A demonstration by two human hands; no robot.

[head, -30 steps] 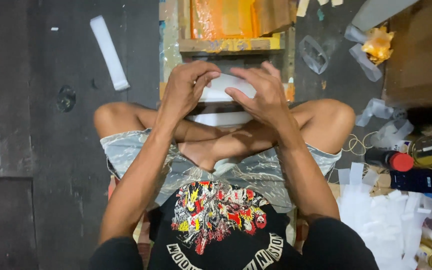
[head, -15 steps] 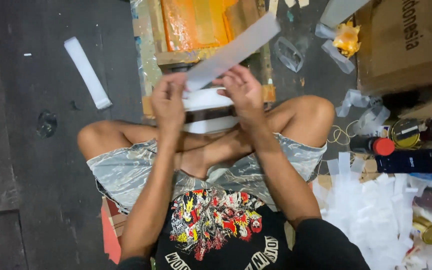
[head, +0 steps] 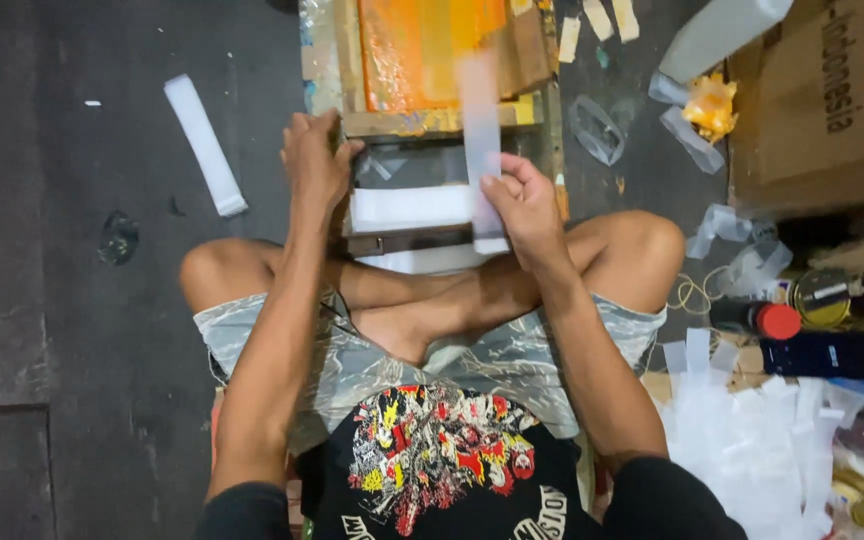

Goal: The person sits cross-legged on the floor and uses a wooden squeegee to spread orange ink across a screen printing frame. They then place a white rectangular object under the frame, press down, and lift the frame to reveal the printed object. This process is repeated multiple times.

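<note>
Right hand (head: 520,205) pinched around a long, pale, translucent strip (head: 479,120) blurred at top; left hand (head: 314,160) curled on the wooden frame (head: 432,122).

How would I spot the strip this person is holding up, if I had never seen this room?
Find the wooden frame with the orange screen on the dark floor in front of the seated person. The right hand holds a long, pale, translucent strip upright over the frame's lower edge. Unlike the white strip on the floor at the left and the heap of strips at the right, it is lifted, blurred.
</note>
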